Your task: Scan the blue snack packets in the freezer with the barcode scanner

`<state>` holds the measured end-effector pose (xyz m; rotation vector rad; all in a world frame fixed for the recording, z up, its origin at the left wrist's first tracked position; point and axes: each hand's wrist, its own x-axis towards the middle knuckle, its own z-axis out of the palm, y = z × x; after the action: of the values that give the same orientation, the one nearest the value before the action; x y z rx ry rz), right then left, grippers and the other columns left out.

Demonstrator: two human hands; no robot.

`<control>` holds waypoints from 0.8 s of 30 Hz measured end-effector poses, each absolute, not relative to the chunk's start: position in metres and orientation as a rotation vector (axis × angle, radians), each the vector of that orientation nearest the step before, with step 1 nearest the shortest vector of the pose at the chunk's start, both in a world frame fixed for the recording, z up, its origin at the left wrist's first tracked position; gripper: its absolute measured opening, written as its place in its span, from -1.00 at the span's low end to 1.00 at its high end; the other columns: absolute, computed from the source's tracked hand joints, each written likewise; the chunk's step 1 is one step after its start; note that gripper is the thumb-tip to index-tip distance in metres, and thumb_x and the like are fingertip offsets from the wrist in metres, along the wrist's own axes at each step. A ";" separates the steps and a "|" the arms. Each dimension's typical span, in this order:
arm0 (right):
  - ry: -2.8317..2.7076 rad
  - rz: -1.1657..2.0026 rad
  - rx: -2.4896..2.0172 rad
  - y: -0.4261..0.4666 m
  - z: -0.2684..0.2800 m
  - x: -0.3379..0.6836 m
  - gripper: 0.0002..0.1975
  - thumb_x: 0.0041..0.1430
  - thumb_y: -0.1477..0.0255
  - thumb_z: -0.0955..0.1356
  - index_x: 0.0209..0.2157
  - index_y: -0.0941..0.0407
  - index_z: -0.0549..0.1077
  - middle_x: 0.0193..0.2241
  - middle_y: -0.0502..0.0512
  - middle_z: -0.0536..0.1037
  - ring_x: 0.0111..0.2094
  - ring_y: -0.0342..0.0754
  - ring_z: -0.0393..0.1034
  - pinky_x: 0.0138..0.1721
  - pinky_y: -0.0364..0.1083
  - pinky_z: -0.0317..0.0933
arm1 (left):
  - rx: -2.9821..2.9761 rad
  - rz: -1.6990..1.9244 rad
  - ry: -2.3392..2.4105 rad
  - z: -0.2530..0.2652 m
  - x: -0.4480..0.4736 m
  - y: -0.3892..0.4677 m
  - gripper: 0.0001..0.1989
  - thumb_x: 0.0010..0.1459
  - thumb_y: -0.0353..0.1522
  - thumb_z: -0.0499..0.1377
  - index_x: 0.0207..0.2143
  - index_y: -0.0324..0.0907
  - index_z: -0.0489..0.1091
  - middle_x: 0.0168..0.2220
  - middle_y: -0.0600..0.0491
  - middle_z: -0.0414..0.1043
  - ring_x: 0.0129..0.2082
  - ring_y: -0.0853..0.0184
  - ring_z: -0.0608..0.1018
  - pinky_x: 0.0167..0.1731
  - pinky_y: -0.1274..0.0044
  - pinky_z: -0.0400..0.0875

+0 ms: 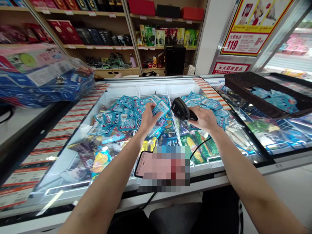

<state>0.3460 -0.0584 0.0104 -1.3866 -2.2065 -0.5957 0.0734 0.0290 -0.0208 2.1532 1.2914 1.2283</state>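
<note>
Blue packet is pinched by left hand fingers; right hand grips black scanner above the freezer; shop shelves behind.

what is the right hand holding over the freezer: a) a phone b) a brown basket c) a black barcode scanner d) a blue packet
c: the right hand grips a black barcode scanner by its handle, head aimed toward the blue packet that the left hand holds up over the open freezer.

Bright even shop light; glare streaks on freezer glass; wide-angle bending at edges; pixelated patch centre
</note>
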 end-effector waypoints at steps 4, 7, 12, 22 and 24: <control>-2.259 -0.593 -1.375 -0.059 0.010 0.345 -0.57 0.13 0.23 0.31 0.00 0.12 0.35 -0.27 0.13 0.53 -0.29 0.00 0.42 -0.42 -0.11 0.09 | 2.145 1.234 1.301 -0.017 0.073 0.029 -0.54 0.11 -0.20 0.15 0.03 -0.13 0.18 0.00 -0.05 0.35 0.00 0.21 0.42 -0.07 0.41 0.31; -2.273 -0.589 -1.364 -0.058 0.008 0.344 -0.57 0.13 0.23 0.31 0.01 0.12 0.35 -0.27 0.12 0.53 -0.30 -0.01 0.41 -0.42 -0.12 0.09 | 2.166 1.195 1.302 -0.014 0.074 0.027 -0.57 0.15 -0.16 0.10 0.04 -0.12 0.23 -0.03 -0.02 0.38 -0.09 0.25 0.45 -0.18 0.45 0.34; -2.288 -0.587 -1.320 -0.057 0.006 0.344 -0.58 0.14 0.22 0.30 0.00 0.12 0.36 -0.29 0.11 0.53 -0.34 -0.04 0.41 -0.44 -0.12 0.08 | 2.152 1.175 1.248 -0.009 0.074 0.023 -0.58 0.20 -0.15 0.00 0.05 -0.12 0.23 -0.08 0.01 0.41 -0.19 0.32 0.45 -0.28 0.52 0.33; -2.315 -0.580 -1.289 -0.058 0.007 0.341 -0.60 0.16 0.23 0.29 -0.02 0.13 0.36 -0.30 0.11 0.54 -0.36 -0.06 0.41 -0.45 -0.13 0.07 | 2.169 1.182 1.304 -0.007 0.076 0.020 -0.62 0.20 -0.19 0.00 0.03 -0.11 0.26 -0.09 0.04 0.40 -0.21 0.34 0.43 -0.43 0.56 0.27; -2.314 -0.585 -1.285 -0.058 0.007 0.341 -0.60 0.16 0.22 0.29 -0.02 0.13 0.36 -0.30 0.11 0.54 -0.36 -0.05 0.41 -0.45 -0.13 0.07 | 2.170 1.171 1.311 -0.008 0.076 0.021 -0.61 0.20 -0.17 0.00 0.04 -0.10 0.25 -0.09 0.05 0.40 -0.21 0.34 0.43 -0.44 0.57 0.26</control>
<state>0.3413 -0.0580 0.0075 -1.2849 -2.3145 -0.5849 0.0760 0.0208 -0.0085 2.1700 1.3113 1.1715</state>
